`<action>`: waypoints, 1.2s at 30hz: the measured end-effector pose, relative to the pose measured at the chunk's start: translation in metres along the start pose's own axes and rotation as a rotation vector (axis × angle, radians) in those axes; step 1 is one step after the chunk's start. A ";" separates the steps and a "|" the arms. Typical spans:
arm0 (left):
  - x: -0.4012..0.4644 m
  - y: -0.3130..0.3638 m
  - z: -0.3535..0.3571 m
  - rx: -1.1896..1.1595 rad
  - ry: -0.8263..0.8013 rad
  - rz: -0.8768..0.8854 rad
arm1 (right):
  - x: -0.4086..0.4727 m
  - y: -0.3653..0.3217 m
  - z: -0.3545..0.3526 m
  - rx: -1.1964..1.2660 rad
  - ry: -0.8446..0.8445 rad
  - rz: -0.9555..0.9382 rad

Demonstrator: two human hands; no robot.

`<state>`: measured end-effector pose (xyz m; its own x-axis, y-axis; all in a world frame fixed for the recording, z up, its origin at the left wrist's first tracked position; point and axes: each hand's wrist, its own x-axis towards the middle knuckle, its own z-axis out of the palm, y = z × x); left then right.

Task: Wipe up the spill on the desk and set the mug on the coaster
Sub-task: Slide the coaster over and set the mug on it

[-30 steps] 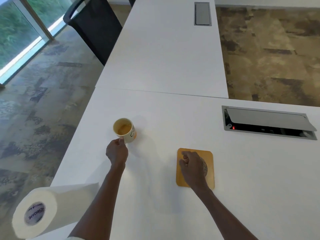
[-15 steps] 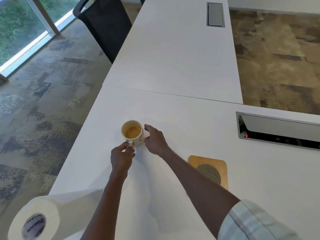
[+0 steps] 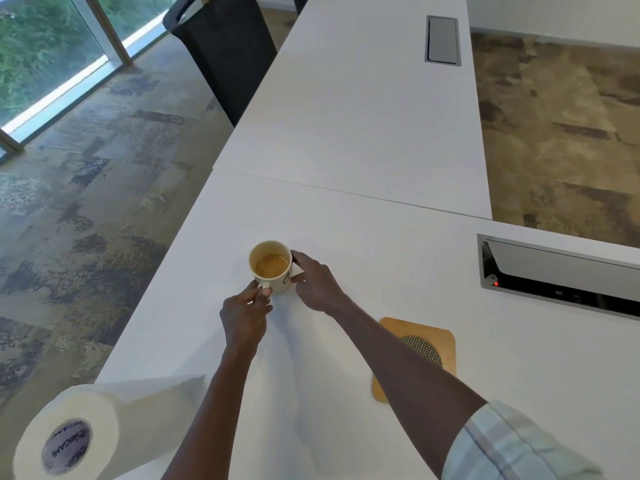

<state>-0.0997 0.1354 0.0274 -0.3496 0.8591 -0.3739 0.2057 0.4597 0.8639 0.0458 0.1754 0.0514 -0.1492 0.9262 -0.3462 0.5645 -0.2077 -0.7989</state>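
Two hands meet at the coffee mug (image 3: 271, 268) standing on the white desk (image 3: 381, 271): the left hand (image 3: 244, 315) pinches its handle, the right hand (image 3: 317, 284) cups its side. The right forearm partly hides the wooden coaster (image 3: 440, 341); no spill is discernible.

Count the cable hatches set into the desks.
2: one cable hatch is in the near desk, propped open at the right edge of view; the other cable hatch lies shut in the far desk.
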 end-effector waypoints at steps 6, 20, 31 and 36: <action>-0.017 0.008 0.004 -0.042 -0.029 0.034 | -0.018 0.009 -0.010 0.058 0.055 -0.030; -0.119 0.010 0.062 0.078 -0.184 0.138 | -0.123 0.083 -0.069 0.128 0.166 0.001; -0.184 -0.012 0.107 0.126 -0.350 0.167 | -0.198 0.138 -0.092 0.119 0.273 0.119; -0.204 -0.022 0.122 0.154 -0.358 0.163 | -0.218 0.152 -0.099 0.135 0.281 0.131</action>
<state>0.0782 -0.0222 0.0438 0.0332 0.9348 -0.3536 0.3756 0.3162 0.8712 0.2439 -0.0267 0.0541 0.1578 0.9356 -0.3158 0.4490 -0.3528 -0.8209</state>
